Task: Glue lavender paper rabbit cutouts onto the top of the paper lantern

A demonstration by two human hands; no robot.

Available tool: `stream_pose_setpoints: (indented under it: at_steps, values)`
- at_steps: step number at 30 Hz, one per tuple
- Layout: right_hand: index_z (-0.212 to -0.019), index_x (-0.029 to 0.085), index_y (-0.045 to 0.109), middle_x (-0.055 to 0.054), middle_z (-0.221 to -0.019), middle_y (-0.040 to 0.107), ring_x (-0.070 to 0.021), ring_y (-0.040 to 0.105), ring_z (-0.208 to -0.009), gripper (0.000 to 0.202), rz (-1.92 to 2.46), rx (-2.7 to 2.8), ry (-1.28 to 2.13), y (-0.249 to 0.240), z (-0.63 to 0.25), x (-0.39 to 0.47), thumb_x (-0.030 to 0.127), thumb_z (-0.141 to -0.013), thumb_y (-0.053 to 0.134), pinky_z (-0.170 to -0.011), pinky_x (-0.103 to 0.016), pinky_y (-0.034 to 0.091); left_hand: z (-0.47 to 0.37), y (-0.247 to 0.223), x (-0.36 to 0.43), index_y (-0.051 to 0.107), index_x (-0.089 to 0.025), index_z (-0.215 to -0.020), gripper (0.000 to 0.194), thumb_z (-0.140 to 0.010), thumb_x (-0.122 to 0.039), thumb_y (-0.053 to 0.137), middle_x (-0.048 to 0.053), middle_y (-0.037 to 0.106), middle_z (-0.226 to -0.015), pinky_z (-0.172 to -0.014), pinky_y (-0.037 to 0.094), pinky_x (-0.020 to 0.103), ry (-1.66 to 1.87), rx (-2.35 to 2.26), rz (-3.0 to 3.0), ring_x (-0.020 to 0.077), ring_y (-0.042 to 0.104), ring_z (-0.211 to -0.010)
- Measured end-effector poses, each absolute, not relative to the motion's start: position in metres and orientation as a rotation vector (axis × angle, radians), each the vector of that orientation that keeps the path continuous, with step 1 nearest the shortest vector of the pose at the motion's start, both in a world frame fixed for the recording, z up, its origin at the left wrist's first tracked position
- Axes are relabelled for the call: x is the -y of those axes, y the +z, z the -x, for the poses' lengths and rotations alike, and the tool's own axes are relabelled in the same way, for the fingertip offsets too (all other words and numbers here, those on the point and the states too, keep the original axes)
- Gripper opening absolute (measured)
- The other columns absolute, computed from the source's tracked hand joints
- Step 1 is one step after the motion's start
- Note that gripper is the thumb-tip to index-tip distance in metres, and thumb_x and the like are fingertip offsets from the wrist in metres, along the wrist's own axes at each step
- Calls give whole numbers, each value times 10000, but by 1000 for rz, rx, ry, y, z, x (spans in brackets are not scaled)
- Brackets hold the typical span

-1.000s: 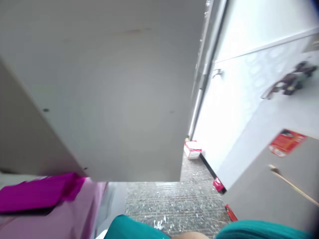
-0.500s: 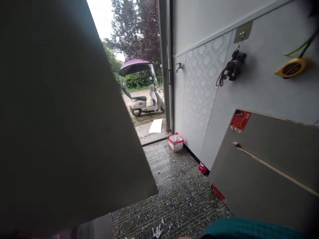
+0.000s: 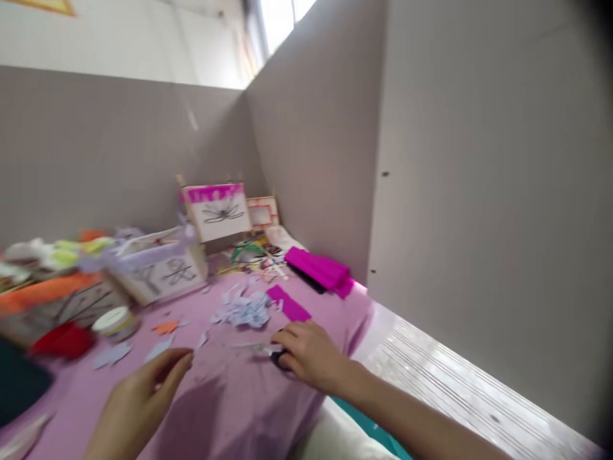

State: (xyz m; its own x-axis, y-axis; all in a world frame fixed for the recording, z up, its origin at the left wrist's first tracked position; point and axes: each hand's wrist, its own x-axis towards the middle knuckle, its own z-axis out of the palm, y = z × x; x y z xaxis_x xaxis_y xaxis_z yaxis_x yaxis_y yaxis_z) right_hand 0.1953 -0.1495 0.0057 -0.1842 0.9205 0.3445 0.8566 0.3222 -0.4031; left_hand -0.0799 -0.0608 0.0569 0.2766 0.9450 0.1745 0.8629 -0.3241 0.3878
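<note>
My right hand (image 3: 309, 354) is wrapped around the dark handle of a pair of scissors (image 3: 258, 349), whose blades point left over the pink-purple tablecloth (image 3: 249, 409). To the left, my left hand (image 3: 146, 399) is raised over the cloth with thumb and fingers curled together at the tips. Blur hides whether anything is pinched there. A heap of pale blue paper scraps (image 3: 246, 310) lies just beyond the scissors. Beside it is a magenta strip (image 3: 290, 303). Near my left hand are an orange scrap (image 3: 165, 327) and a white-lidded tub (image 3: 115, 324).
Paper-covered boxes (image 3: 179, 271) with drawn black figures stand at the back left. A red object (image 3: 64, 342) sits near the tub. Folded magenta material (image 3: 323, 269) lies by the grey partition (image 3: 320, 134). A spider-like picture (image 3: 223, 214) stands in the corner.
My view has swung from the doorway, scooter and floor to the table. Both hands and the scissors are now in sight; before, hardly any of my hands showed.
</note>
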Motion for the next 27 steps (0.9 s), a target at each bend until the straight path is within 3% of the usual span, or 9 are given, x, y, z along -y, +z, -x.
stream_pose_setpoints:
  at_steps: [8, 12, 14, 16, 18, 23, 27]
  values:
    - [-988, 193, 622, -46, -955, 659, -218, 551, -927, 116, 1437, 2398, 170, 17, -133, 96, 156, -904, 552, -813, -356, 377, 92, 59, 36, 662, -227, -937, 271, -889, -350, 425, 32, 717, -915, -695, 407, 289, 330, -1791, -2254, 194, 635, -810]
    - [-839, 196, 657, -46, -910, 659, -236, 540, -909, 125, 1361, 2489, 135, 35, -134, 71, 215, -914, 559, -787, -363, 398, 81, 58, 13, 656, -216, -899, 237, -891, -312, 439, 49, 698, -915, -663, 382, 287, 230, -1773, -2358, 196, 630, -817]
    - [-960, 196, 665, -78, -1042, 636, -259, 524, -980, 109, 1492, 2319, 64, 39, -147, 53, 260, -887, 613, -836, -379, 410, 69, 56, -1, 654, -211, -923, 220, -886, -291, 452, 57, 686, -965, -666, 387, 291, 174, -1750, -2404, 201, 635, -841]
    - [-1156, 160, 607, -138, -1172, 580, -305, 494, -1062, 380, 1680, 2146, 19, 37, -159, 34, 306, -820, 705, -878, -408, 418, 54, 52, -16, 643, -194, -988, 229, -884, -273, 455, 77, 651, -1075, -697, 405, 301, 161, -1718, -2443, 211, 636, -898]
    - [-1254, 134, 545, -158, -1163, 581, -321, 499, -1065, 539, 1767, 2141, 72, 28, -167, 19, 315, -787, 742, -873, -417, 432, 38, 45, -30, 627, -166, -1033, 251, -878, -277, 464, 108, 599, -1164, -723, 421, 316, 173, -1730, -2439, 232, 628, -945]
    - [-1069, 201, 640, -64, -929, 635, -254, 547, -918, 192, 1617, 2290, 125, 11, -173, 4, 211, -878, 628, -787, -356, 443, 11, 24, -51, 621, -163, -937, 188, -790, -265, 563, 118, 607, -1077, -706, 419, 318, 159, -1756, -2345, 246, 628, -912]
    - [-1047, 179, 639, -73, -934, 632, -241, 545, -923, 163, 1574, 2139, 42, 23, -187, 4, 173, -889, 600, -796, -344, 430, 10, 19, -58, 592, -190, -951, 197, -757, -195, 556, 77, 658, -891, -667, 399, 292, 231, -1759, -2241, 220, 627, -843]
